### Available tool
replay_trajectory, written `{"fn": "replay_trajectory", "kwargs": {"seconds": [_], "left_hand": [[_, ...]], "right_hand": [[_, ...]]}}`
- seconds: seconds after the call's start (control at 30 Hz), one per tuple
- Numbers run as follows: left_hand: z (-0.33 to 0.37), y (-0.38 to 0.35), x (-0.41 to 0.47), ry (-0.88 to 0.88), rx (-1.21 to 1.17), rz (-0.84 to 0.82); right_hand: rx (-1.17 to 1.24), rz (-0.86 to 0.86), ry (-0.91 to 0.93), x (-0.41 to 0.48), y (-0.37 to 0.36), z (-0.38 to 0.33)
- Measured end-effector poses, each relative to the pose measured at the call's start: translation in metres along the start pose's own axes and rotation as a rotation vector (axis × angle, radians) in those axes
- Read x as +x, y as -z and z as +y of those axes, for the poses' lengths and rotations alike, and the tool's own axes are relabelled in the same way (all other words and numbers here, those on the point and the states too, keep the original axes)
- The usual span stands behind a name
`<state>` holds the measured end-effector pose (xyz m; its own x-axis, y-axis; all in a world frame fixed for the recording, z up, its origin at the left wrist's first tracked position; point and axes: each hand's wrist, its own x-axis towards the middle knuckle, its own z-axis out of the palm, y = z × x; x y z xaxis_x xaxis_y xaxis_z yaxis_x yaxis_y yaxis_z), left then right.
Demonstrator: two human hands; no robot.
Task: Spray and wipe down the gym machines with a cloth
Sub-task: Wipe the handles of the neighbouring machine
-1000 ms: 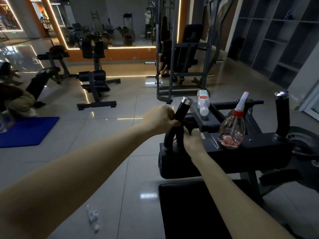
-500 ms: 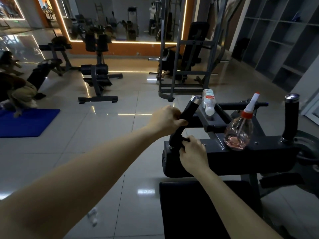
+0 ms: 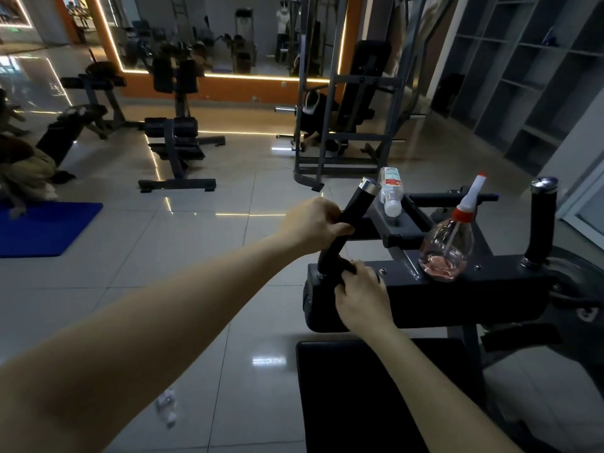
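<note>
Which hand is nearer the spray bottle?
Right. The right hand grips the handle at its base, just left of the spray bottle; the left hand grips it higher, farther left.

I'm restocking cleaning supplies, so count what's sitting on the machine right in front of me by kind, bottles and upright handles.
Spray bottle: 1
Clear water bottle: 1
Upright handles: 2
Total: 4

On machine crossbeam (image 3: 490, 289), spray bottle (image 3: 446, 250) stands between left handle (image 3: 356, 207) at its 9 and right handle (image 3: 539, 223) at its 3. At its 11, water bottle (image 3: 389, 191) lies on bracket (image 3: 405, 227). Below crossbeam at 6, seat pad (image 3: 359, 397). Far out at 9, mat (image 3: 45, 227) on floor (image 3: 196, 256).
</note>
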<state>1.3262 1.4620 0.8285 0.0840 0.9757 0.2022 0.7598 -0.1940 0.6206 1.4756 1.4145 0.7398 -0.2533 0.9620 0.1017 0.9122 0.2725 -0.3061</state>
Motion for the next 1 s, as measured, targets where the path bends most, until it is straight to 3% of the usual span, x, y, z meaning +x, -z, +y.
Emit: {"fn": "replay_trajectory", "kwargs": {"seconds": [0.33,0.47,0.7,0.8,1.0], "left_hand": [[-0.030,-0.009,-0.022,0.105,-0.437,0.008],[-0.061,-0.025,-0.037,0.303,-0.320,0.055],[-0.076,-0.035,-0.067,0.547,-0.537,0.004],[-0.076,-0.035,-0.073,0.602,-0.640,-0.055],[-0.082,-0.029,-0.092,0.420,-0.826,-0.302]], "right_hand": [[-0.149,0.194,0.171,-0.016,-0.017,0.001],[-0.174,0.348,0.252,-0.012,-0.024,-0.010],[-0.229,0.376,0.333,0.006,-0.040,-0.045],[-0.177,0.346,0.348,0.005,-0.038,-0.046],[0.263,-0.042,0.329,-0.028,-0.007,-0.010]]}}
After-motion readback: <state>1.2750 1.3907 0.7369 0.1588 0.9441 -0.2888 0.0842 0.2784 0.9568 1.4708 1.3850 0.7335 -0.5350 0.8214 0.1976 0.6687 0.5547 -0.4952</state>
